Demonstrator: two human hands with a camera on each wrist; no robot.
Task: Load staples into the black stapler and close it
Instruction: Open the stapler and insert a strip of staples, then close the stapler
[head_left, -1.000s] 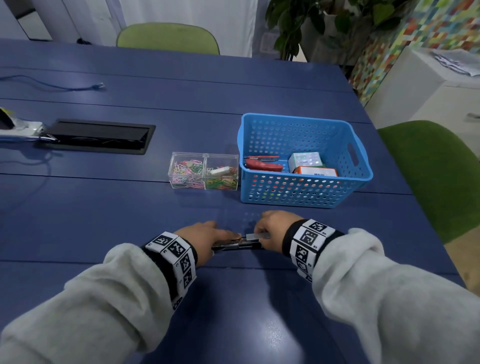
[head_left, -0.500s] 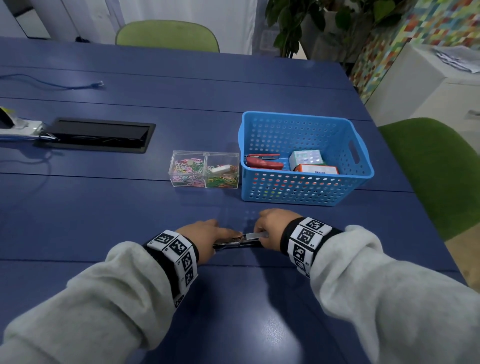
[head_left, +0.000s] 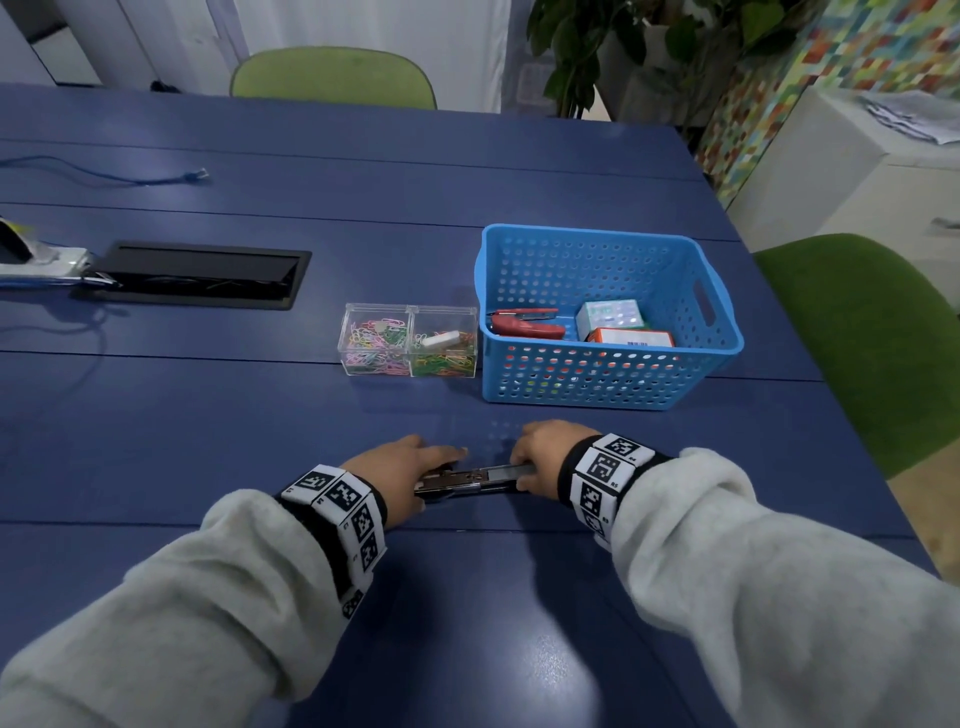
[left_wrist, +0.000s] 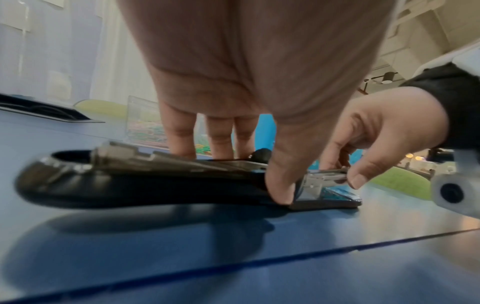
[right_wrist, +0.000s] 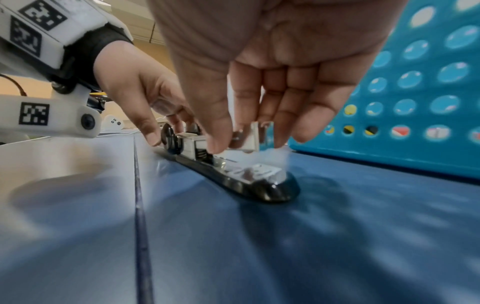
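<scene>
The black stapler lies opened out flat on the blue table, near the front, between both hands. My left hand grips its black top arm, thumb on the near side and fingers behind. My right hand pinches the silver metal magazine between thumb and fingertips, raised slightly above the stapler's base. The left wrist view shows that pinch on the magazine. I cannot see whether staples lie in the channel.
A blue perforated basket stands just behind the hands and holds a red stapler and two small boxes. Left of it is a clear box of coloured paper clips. A black cable hatch is at the far left.
</scene>
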